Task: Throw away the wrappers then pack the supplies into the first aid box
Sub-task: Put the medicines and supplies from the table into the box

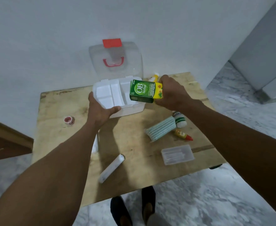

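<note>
yellow bottle [154,77] mostly behind right hand [173,93], shoes [120,211] cropped

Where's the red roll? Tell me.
In the head view, the red roll lies on the table near its left edge, left of the left hand holding the first aid box.

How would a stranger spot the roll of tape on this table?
On the wooden table, look left of the open white first aid box. Alone near the table's left edge sits the roll of tape, the only small round thing with a red centre.
</note>
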`<state>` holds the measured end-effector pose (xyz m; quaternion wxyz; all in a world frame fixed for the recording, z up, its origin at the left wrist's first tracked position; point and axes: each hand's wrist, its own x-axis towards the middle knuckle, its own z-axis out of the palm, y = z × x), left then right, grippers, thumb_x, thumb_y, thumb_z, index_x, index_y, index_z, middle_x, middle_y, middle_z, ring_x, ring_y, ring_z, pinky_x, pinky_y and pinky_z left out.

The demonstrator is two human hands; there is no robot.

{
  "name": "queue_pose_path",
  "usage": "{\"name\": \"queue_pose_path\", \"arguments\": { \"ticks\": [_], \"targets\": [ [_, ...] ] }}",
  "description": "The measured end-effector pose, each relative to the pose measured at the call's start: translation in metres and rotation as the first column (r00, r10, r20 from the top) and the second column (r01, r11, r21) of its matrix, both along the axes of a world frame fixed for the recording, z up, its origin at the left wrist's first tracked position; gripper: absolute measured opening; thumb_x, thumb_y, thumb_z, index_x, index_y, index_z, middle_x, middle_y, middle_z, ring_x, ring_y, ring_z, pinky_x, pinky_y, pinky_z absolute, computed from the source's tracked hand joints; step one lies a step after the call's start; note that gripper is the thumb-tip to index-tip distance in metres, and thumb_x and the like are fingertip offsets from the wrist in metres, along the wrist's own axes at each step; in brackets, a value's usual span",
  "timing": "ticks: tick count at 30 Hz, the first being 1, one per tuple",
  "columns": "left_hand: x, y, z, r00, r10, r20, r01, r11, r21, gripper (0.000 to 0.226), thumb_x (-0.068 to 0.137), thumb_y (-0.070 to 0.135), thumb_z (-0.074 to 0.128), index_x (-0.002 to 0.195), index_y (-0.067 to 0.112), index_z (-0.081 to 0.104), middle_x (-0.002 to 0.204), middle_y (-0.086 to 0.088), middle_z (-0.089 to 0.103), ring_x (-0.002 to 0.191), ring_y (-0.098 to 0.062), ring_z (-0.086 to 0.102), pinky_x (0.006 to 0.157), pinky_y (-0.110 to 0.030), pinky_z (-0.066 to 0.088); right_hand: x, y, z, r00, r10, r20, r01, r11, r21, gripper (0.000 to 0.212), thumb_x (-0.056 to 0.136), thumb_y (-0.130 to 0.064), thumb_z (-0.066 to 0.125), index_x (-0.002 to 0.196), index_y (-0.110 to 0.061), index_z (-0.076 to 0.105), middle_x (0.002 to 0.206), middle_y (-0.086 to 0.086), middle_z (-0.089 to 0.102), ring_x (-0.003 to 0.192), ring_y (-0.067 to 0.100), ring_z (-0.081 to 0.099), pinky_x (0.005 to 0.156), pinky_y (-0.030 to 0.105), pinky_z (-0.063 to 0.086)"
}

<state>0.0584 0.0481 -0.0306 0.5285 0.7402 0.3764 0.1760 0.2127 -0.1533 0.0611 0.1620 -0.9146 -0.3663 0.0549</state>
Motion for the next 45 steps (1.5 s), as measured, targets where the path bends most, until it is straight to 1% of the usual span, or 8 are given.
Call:
{"name": "queue_pose_path", "arguments": {
  "ticks": [6,12,16,20,25,30,39,45],
  "targets": [
    [-0.001,-0.002,0.008,1.0,-0.024,-0.001,0.024,0.999,0.044,0.107,0.07,0.021,0.089,0.151,0.011,0.019,0.146,-0.003,0.038,0.121,-0.006,0.033,0.103,-0.026,0.032,0.009,0.029,0.015,0.975,0.098,0.198,-0.063,0.982,-0.178,0.055,0.082,-0.026,0.068,0.125,0.0,0.045,0.117,0.022,0.049,0.104,0.038,0.05,0.084,0.041,0.039],
    [-0.002,-0.003,0.011,0.998,-0.051,0.025,0.049,0.997,0.062,0.099,0.07,0.02,0.088,0.146,0.014,0.026,0.129,0.011,0.04,0.117,-0.007,0.036,0.091,-0.024,0.032,0.013,0.066,-0.007,0.925,0.219,0.309,-0.111,0.937,-0.331,0.035,0.078,-0.013,0.065,0.109,-0.003,0.05,0.109,0.014,0.057,0.101,0.031,0.051,0.084,0.038,0.038],
    [-0.002,-0.001,0.01,0.998,-0.045,0.036,0.042,0.996,0.074,0.089,0.063,0.027,0.092,0.131,0.02,0.035,0.124,0.009,0.051,0.109,-0.009,0.05,0.071,-0.01,0.037,0.012,0.085,-0.022,0.965,0.141,0.223,-0.084,0.965,-0.249,0.035,0.08,-0.015,0.066,0.108,-0.004,0.05,0.11,0.018,0.052,0.1,0.032,0.05,0.079,0.037,0.042],
    [-0.002,-0.004,0.012,0.995,-0.052,0.086,0.046,0.996,0.073,0.079,0.06,0.035,0.084,0.118,0.045,0.031,0.116,0.023,0.048,0.102,0.022,0.048,0.073,0.003,0.039,0.01,0.107,-0.037,0.976,0.14,0.165,-0.097,0.964,-0.249,0.042,0.08,-0.019,0.068,0.113,-0.001,0.05,0.111,0.018,0.054,0.105,0.033,0.051,0.082,0.037,0.04],
    [-0.004,0.007,0.0,0.993,-0.047,0.107,0.034,0.993,0.116,0.092,0.061,0.042,0.088,0.135,0.025,0.036,0.125,0.009,0.055,0.115,-0.007,0.054,0.088,-0.031,0.053,0.008,0.132,-0.06,0.996,0.051,-0.073,-0.062,0.986,-0.156,0.057,0.076,-0.023,0.072,0.124,-0.007,0.047,0.116,0.018,0.051,0.107,0.035,0.054,0.084,0.037,0.044],
    [-0.003,0.01,-0.002,0.986,-0.067,0.151,0.051,0.993,0.106,0.091,0.062,0.04,0.087,0.136,0.024,0.037,0.124,0.009,0.054,0.114,-0.003,0.054,0.081,-0.014,0.05,0.006,0.147,-0.073,0.972,-0.031,-0.234,0.01,0.996,-0.092,0.063,0.076,-0.028,0.074,0.124,-0.004,0.04,0.109,0.019,0.062,0.101,0.038,0.059,0.08,0.04,0.044],
    [-0.001,0.008,-0.006,0.987,-0.06,0.146,0.047,0.995,0.085,0.099,0.058,0.044,0.085,0.139,0.024,0.033,0.128,0.006,0.052,0.118,-0.011,0.052,0.089,-0.027,0.052,0.01,0.146,-0.08,0.963,-0.069,-0.261,0.035,0.99,-0.134,0.047,0.077,-0.031,0.074,0.111,-0.006,0.053,0.105,0.016,0.065,0.095,0.031,0.061,0.081,0.039,0.048],
    [0.001,0.007,-0.001,0.983,-0.077,0.165,0.06,0.993,0.102,0.088,0.06,0.037,0.087,0.133,0.024,0.039,0.121,0.009,0.056,0.112,-0.003,0.054,0.08,-0.012,0.048,0.015,0.134,-0.07,0.958,0.05,-0.283,-0.103,0.979,-0.175,0.043,0.079,-0.02,0.072,0.113,-0.005,0.052,0.108,0.016,0.064,0.1,0.033,0.06,0.081,0.037,0.046]
  ]
}}
